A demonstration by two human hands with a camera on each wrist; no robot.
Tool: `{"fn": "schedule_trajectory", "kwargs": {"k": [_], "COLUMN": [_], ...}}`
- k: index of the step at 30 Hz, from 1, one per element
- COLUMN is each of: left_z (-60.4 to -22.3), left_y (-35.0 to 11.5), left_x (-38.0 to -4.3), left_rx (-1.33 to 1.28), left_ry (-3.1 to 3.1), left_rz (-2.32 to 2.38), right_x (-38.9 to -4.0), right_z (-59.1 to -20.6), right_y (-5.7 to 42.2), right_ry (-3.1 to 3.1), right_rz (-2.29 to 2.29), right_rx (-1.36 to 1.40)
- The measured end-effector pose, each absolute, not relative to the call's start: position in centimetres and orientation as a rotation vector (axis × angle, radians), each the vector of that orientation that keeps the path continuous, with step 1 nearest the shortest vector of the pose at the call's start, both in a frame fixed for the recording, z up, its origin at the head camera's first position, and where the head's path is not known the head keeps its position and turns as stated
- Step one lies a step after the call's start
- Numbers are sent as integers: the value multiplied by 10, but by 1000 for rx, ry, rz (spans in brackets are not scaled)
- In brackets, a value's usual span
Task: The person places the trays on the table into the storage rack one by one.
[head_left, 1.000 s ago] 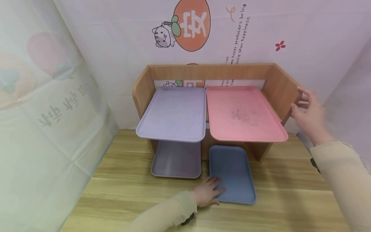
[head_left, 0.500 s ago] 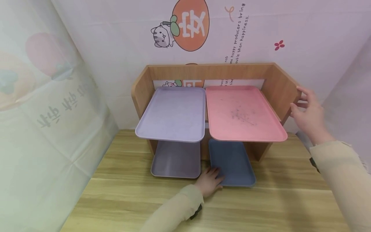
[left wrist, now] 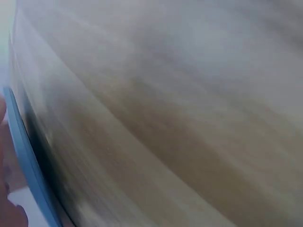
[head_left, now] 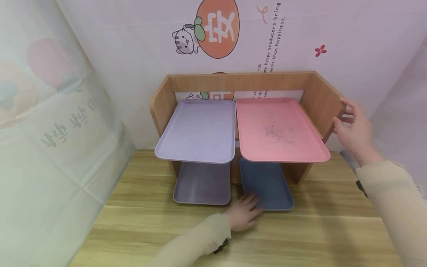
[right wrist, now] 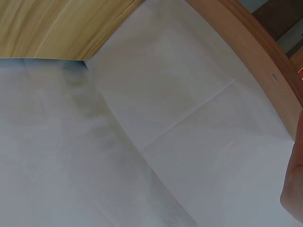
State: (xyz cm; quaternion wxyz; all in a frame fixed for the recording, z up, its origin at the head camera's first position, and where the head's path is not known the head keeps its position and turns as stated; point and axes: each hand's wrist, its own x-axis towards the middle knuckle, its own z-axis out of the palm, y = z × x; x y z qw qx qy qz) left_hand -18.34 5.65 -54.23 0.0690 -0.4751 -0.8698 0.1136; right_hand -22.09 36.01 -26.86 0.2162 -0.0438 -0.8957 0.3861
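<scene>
My left hand (head_left: 242, 213), slightly blurred with its fingers extended, is at the front left corner of a blue tray (head_left: 268, 187). That tray lies on the table, its rear part under a pink tray (head_left: 280, 139). In the left wrist view the blue tray's rim (left wrist: 27, 158) runs down the left side, beside part of the hand. Thumb and fingers of my right hand (head_left: 356, 133) grip the front edge of the wooden shelf's right side panel (head_left: 321, 105). A lavender tray (head_left: 198, 131) sits next to the pink one on the upper level, and a greyish-purple tray (head_left: 202, 185) is below it.
The wood-grain table (head_left: 133, 222) extends in front of the shelf. Printed cloth (head_left: 140, 44) hangs behind and at both sides. Both upper trays overhang the front of the shelf.
The blue tray has slid back, further under the pink tray, with my left hand at its corner. Most recently the left hand has shifted slightly. My right hand keeps its grip on the panel.
</scene>
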Motion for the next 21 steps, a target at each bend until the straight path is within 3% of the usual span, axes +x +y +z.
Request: {"fn": "schedule_trajectory", "kwargs": {"k": [6,21], "left_z": [-532,-543], "left_y": [40,33], "left_x": [-165,-156], "left_rx": [-1757,-1727], "left_ry": [-2641,-2711], "left_rz": [494,434], "right_x": [-221,-221], "right_z": [-269,-269], "right_y": [360,360], "right_ry": [-2503,-2514], "right_rz": [1060,1043], "right_rx": [-146,-157]}}
